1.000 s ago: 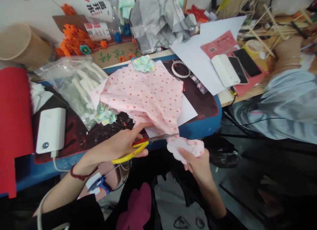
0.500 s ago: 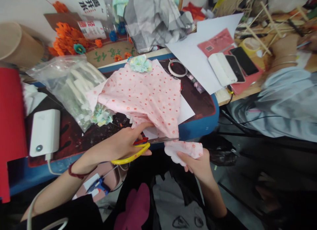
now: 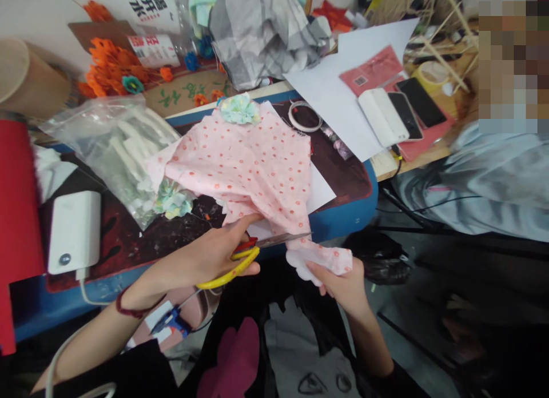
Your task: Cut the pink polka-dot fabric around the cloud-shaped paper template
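Pink cloth with red dots point(image 3: 253, 158) lies spread over the table, its lower right part hanging past the front edge. My left hand point(image 3: 218, 249) is closed on scissors with yellow and red handles point(image 3: 229, 270); the blades point right and meet the cloth near the edge. Between the fingers of my right hand point(image 3: 341, 281) are the cloth's hanging corner and a white scalloped paper piece point(image 3: 302, 265). A pale green fabric flower point(image 3: 241, 108) rests at the cloth's top, another point(image 3: 174, 199) at its lower left.
A white power bank point(image 3: 74, 232) with a cable sits at the left, beside a plastic bag of white sticks point(image 3: 128, 146). Wire coil point(image 3: 305, 116), white paper point(image 3: 330, 83) and phones point(image 3: 420, 103) lie to the right. A glue gun point(image 3: 171, 321) is below the table edge.
The scissor blades have opened wider and tilt up to the right. A strip of cloth now shows below them, joining the corner in my right hand. The view has shifted slightly.
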Demonstrator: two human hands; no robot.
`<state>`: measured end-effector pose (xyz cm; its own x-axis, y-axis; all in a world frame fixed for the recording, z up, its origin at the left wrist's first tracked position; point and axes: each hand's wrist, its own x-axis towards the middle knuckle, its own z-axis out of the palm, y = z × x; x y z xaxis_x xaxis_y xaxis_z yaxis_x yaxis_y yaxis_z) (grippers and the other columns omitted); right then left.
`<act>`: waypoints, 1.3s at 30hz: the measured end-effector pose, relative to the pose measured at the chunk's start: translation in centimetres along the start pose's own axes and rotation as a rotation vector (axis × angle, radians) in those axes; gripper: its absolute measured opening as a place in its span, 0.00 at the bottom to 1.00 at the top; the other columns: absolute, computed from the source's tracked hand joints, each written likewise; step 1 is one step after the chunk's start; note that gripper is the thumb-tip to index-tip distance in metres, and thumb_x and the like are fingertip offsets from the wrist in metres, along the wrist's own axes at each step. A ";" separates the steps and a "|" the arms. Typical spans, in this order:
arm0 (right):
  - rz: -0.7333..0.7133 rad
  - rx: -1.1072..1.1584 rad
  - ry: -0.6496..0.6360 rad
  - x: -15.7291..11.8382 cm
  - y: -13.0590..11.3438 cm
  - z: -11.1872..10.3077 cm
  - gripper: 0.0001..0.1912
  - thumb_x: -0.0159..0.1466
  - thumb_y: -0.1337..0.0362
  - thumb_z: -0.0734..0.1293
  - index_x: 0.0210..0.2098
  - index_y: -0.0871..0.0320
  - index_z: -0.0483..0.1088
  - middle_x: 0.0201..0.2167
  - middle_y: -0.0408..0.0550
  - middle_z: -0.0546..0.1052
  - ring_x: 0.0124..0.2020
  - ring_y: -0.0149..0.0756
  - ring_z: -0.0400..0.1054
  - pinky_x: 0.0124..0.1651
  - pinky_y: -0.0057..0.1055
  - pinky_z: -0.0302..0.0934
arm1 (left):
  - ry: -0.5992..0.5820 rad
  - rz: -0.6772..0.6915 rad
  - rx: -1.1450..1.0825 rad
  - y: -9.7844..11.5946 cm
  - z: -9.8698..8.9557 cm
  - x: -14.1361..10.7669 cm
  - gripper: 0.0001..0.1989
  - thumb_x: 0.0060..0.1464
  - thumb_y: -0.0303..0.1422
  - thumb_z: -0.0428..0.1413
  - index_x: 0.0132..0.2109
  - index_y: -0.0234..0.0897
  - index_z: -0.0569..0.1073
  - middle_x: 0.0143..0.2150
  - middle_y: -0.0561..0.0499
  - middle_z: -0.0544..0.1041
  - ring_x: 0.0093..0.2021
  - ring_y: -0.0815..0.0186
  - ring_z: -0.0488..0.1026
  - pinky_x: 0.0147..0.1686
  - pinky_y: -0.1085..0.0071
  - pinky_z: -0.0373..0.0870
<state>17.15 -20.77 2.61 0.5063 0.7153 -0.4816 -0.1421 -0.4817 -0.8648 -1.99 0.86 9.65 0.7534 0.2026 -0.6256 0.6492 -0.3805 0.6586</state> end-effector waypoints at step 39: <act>-0.026 -0.050 0.038 -0.6 1.1 -0.4 0.21 0.58 0.51 0.75 0.40 0.63 0.82 0.15 0.44 0.75 0.11 0.30 0.62 0.13 0.26 0.59 | -0.166 0.006 0.023 0.7 -0.6 -0.4 0.45 0.57 0.46 0.61 0.74 0.44 0.49 0.33 0.53 0.77 0.32 0.61 0.76 0.33 0.72 0.66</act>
<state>17.00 -21.94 1.98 0.5410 0.7087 -0.4529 -0.0867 -0.4886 -0.8682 -1.80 1.08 10.65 0.7288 0.0494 -0.6830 0.6404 -0.4022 0.6543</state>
